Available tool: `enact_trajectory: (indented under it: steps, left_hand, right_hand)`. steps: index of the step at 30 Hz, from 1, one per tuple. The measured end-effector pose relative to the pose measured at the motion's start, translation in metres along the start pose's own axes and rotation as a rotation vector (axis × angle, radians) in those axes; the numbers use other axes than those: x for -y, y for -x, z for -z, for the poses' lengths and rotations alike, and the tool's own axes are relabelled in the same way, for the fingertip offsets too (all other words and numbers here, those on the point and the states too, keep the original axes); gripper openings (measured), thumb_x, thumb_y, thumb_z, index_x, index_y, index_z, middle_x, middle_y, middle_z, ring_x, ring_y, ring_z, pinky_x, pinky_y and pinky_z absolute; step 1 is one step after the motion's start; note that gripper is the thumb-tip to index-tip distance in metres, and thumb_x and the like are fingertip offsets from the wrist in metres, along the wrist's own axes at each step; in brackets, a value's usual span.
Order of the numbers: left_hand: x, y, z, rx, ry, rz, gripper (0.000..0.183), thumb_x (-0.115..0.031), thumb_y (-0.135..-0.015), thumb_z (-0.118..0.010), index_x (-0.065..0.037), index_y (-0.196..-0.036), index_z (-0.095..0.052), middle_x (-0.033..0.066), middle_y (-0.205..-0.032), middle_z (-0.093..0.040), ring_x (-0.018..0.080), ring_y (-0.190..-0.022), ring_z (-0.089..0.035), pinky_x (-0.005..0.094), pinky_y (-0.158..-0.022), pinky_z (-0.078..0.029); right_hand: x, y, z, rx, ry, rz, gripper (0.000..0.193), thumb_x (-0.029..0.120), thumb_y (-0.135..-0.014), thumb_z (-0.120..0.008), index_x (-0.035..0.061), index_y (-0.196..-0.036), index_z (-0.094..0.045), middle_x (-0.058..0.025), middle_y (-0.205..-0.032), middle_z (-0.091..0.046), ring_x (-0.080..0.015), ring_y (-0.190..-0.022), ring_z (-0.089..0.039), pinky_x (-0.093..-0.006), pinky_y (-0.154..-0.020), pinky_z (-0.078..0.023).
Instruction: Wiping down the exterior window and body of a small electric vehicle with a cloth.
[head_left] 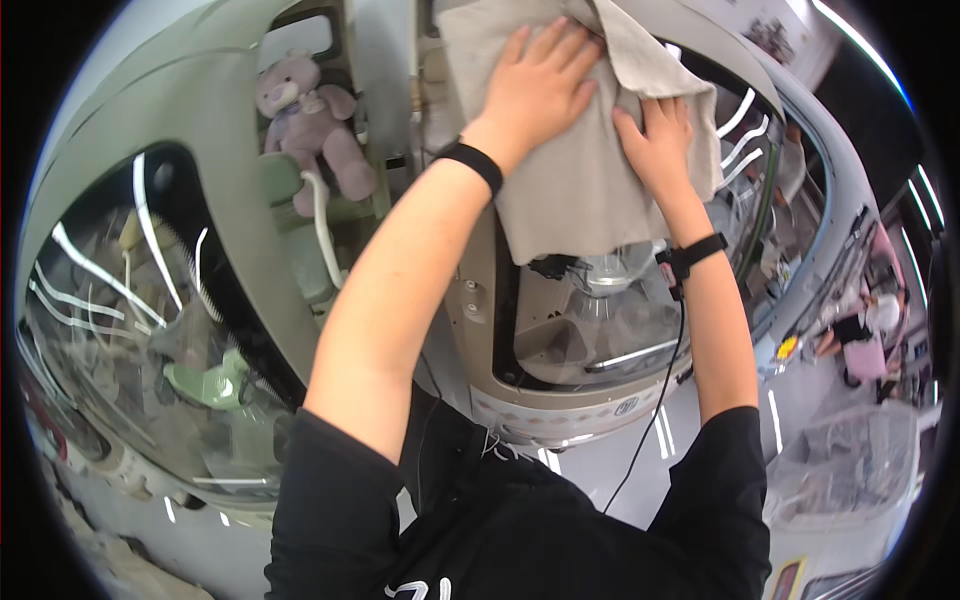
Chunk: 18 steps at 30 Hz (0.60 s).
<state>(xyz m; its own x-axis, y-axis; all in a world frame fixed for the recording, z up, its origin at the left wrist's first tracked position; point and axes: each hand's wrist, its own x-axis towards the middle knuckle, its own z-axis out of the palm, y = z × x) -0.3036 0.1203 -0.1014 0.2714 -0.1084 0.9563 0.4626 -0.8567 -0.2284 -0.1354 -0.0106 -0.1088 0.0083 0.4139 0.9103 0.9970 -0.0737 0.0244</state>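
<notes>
A beige cloth [560,205] lies spread over the upper window of a small rounded, beige-framed vehicle-like cabin [485,340]. My left hand [540,85] rests flat on the cloth near its upper part, fingers extended. Lower and to the right, my right hand [657,145] also presses on the fabric with straight fingers and the thumb apart. Its fingertips meet the edge of a folded-over flap [650,60] of the cloth. Below the hanging lower edge, the glass [600,330] shows a dim interior. Black bands circle both wrists.
To the left stands a green cabin [225,110] with a dark-edged window; a purple teddy bear [318,130] sits inside by a green seat [300,235]. A thin black cable [655,420] hangs from my right wrist. Plastic-wrapped goods [850,460] stand right; a person [865,335] is farther off.
</notes>
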Motion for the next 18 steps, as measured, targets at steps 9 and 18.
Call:
enact_trajectory:
  steps: [9,18]
  left_hand:
    - [-0.012,0.034,0.031,0.015,0.075,0.179,0.050,-0.034,-0.091,-0.060,-0.014,-0.137,-0.061,0.0074,-0.149,-0.055,0.0285,-0.146,-0.041,0.0548,-0.118,-0.029]
    - [-0.016,0.049,0.036,0.076,0.048,0.184,0.049,-0.032,-0.088,-0.063,-0.012,-0.132,-0.063,0.0119,-0.148,-0.055,0.0357,-0.145,-0.040,0.0580,-0.118,-0.028]
  right_hand:
    - [0.042,0.020,0.008,0.092,0.071,0.047,0.056,0.032,-0.088,-0.065,0.0049,-0.137,-0.060,-0.0234,-0.146,-0.050,-0.0458,-0.141,-0.038,-0.0619,-0.119,-0.023]
    - [0.045,0.033,0.010,0.149,0.089,0.080,0.054,0.031,-0.087,-0.066,0.0019,-0.133,-0.062,-0.0227,-0.142,-0.053,-0.0458,-0.140,-0.039,-0.0601,-0.119,-0.025]
